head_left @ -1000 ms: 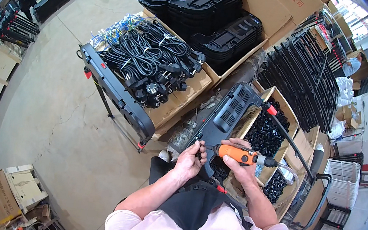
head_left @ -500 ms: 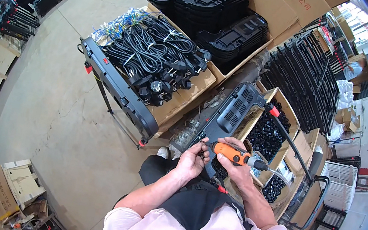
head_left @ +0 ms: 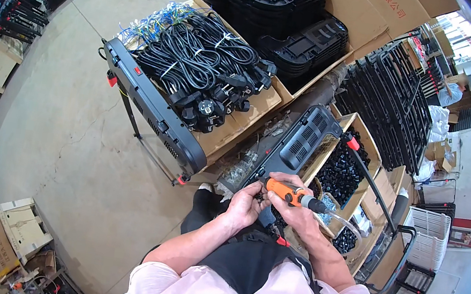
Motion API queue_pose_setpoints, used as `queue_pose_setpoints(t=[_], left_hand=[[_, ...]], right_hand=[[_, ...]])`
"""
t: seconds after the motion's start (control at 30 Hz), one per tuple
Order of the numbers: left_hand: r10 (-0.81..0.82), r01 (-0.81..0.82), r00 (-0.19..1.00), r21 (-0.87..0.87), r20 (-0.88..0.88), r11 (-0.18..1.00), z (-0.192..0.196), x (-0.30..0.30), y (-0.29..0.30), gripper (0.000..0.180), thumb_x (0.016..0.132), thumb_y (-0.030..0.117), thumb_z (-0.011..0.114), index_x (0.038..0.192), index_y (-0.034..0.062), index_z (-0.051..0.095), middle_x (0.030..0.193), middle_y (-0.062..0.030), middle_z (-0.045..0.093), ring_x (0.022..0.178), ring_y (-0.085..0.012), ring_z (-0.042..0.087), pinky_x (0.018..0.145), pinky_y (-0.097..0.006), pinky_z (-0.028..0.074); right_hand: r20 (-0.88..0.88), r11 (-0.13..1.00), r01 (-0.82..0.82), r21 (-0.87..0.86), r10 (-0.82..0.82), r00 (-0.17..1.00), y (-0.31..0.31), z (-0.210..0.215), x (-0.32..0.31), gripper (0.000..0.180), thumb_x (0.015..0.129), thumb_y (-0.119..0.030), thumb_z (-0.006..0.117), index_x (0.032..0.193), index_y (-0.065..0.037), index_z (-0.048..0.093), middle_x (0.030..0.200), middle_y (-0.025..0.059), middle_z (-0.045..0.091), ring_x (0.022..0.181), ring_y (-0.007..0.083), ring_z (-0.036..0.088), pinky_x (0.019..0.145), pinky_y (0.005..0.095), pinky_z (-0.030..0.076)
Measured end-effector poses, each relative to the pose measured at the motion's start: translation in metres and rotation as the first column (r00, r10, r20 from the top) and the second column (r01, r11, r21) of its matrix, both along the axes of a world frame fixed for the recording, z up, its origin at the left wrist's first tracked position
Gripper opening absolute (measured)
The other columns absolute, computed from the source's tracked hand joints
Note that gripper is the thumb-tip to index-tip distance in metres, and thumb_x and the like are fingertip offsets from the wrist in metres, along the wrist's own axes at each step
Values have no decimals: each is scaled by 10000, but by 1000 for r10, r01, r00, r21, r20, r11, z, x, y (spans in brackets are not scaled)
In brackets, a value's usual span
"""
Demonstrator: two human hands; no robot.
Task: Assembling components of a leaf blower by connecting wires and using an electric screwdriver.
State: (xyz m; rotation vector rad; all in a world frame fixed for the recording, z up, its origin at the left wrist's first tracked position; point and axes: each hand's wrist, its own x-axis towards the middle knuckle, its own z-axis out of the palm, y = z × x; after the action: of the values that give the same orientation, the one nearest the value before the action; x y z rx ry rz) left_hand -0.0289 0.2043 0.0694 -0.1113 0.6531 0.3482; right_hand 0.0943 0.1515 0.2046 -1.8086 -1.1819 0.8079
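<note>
1. Fingers of the right hand [head_left: 293,206] wrap the orange power screwdriver [head_left: 286,192]; left hand [head_left: 245,204] fingers pinch narrow at its tip, against the panel's near end.
2. Long black vented panel [head_left: 304,137]: long axis runs up and right, away from both hands, which sit equally near its lower end.
3. Cardboard box [head_left: 252,110] of coiled black power cords [head_left: 207,68], left of the panel.
4. Stacked black plastic housings [head_left: 290,16], beyond.
5. Box of small black parts [head_left: 341,173], just right, crowding the screwdriver side.
</note>
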Motion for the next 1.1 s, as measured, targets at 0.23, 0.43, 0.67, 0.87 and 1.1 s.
queue_pose_setpoints(t=[0.23,0.43,0.67,0.87,1.1], left_hand=[[-96,96,995,33,4,995,14,-10,5,259,1120,162,453,1252,24,628,1156,-78,672,1050,-201,674,996,-390,581],[-215,211,970,41,110,977,-1,-9,4,303,1131,161,432,1320,-18,588,1208,-148,672,1124,-286,686,1017,-437,586],[-338,331,939,89,71,939,22,32,9,334,1116,219,513,1354,-10,564,1222,-126,636,1197,-290,631,1105,-441,518],[-459,436,873,160,164,886,25,108,-11,401,1131,258,480,1406,-32,515,1306,-161,599,1265,-312,590,1185,-470,449],[-593,534,799,333,101,777,25,188,-47,551,1151,383,385,1549,7,443,1539,-145,538,1412,-272,504,1249,-443,316]], right_hand=[[36,998,7,-55,-5,999,6,2,-8,403,875,-51,782,1255,1,662,1227,144,731,1102,192,714,979,344,568],[-176,973,229,26,-221,959,-23,19,-4,535,885,-20,768,1374,-2,552,1358,158,673,1232,238,660,1088,391,518],[-537,648,761,11,-638,551,-149,48,-11,621,808,-63,808,1363,21,542,1231,217,719,1184,298,691,1078,445,532],[-646,199,970,-141,-761,62,-265,36,-82,648,786,-76,805,1371,11,541,1224,235,710,1185,348,687,1109,488,502],[-690,-52,977,-208,-700,-184,-346,-5,-138,671,826,-126,791,1418,-10,497,1259,241,679,1170,347,686,1043,524,547]])
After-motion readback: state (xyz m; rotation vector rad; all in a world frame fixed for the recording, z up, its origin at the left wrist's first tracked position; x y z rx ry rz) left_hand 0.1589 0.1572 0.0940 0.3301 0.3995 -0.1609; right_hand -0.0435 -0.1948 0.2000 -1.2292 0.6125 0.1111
